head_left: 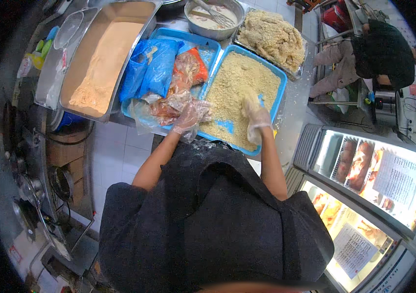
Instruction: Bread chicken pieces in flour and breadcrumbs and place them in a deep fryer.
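Observation:
A blue plastic tray (283,91) full of pale breadcrumbs (230,88) lies before me. My right hand (257,116), in a clear disposable glove, reaches into the crumbs near the tray's right side. Crumbs coat its fingers, so I cannot tell whether they grip anything. My left hand (195,112), gloved as well, is over the near left rim with its fingers apart, and nothing shows in it. Beside it, a second blue tray (213,45) carries blue plastic bags (158,69) and a clear-and-orange bag (189,69) of reddish contents. Blue tray bottom shows through the crumbs in spots.
A deep steel pan (70,82) of orange-tinted flour (110,55) stands left, beside a mesh strainer (68,31). Behind are a metal bowl (213,34) of whitish batter with a whisk (222,18) and a tray of crumb-coated pieces (272,38). Lit display fridges (361,172) and another person (382,53) are right.

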Tool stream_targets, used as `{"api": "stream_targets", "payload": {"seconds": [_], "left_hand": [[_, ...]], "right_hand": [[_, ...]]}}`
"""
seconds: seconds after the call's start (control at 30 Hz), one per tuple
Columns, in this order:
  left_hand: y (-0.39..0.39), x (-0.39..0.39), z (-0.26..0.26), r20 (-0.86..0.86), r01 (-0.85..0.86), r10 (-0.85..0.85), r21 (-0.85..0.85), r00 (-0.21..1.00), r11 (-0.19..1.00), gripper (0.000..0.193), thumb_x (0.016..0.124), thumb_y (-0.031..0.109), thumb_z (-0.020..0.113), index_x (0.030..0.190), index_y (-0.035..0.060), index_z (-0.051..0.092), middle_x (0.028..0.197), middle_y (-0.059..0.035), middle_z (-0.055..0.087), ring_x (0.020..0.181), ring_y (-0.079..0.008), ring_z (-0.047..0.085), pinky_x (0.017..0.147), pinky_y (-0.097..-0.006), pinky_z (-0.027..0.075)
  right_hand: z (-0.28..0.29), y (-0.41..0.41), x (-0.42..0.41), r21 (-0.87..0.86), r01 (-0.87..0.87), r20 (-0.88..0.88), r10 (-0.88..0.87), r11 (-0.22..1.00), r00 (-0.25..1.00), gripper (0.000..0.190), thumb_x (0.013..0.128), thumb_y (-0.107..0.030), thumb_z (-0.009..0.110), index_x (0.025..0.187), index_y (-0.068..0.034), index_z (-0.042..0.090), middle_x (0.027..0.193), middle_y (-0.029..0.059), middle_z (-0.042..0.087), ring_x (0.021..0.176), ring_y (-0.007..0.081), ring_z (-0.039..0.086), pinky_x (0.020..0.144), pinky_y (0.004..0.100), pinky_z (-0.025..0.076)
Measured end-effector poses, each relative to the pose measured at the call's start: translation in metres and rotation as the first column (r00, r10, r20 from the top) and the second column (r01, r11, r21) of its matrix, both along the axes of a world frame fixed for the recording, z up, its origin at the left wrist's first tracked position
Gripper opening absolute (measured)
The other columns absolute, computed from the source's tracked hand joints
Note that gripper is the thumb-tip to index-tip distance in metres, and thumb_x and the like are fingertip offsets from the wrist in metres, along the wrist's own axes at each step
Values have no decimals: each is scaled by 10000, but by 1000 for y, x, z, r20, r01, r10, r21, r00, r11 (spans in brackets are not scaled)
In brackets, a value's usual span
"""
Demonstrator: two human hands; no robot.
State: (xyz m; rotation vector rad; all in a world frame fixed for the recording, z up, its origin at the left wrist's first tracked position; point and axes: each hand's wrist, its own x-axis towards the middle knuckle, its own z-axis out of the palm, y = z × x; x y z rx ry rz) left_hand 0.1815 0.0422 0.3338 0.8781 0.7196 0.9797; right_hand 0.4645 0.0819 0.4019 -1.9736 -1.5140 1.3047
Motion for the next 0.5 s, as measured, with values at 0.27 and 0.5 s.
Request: {"api": "stream_targets", "payload": {"seconds": [0.27, 0.5], "left_hand": [[11, 1, 23, -66, 23, -34, -161, 997, 987, 284, 947, 165, 422, 1131, -42, 484, 1005, -123, 560, 889, -202, 574, 813, -373, 516], [14, -9, 33, -772, 539, 474, 635, 422, 554, 366, 867, 211, 490, 1194, 47, 490, 1143, -141, 556, 1069, -290, 516, 982, -463, 363]], "right_hand": [[44, 15, -12, 238, -186, 565, 20, 953, 825, 697, 810, -575, 472, 1209, -4, 485, 1206, 248, 495, 1138, 354, 476, 972, 411, 362], [-8, 40, -48, 493, -266, 623, -123, 828, 772, 823, 811, -561, 476, 1384, -11, 257, 1435, 232, 216, 1340, 376, 171, 1084, 493, 116]]}}
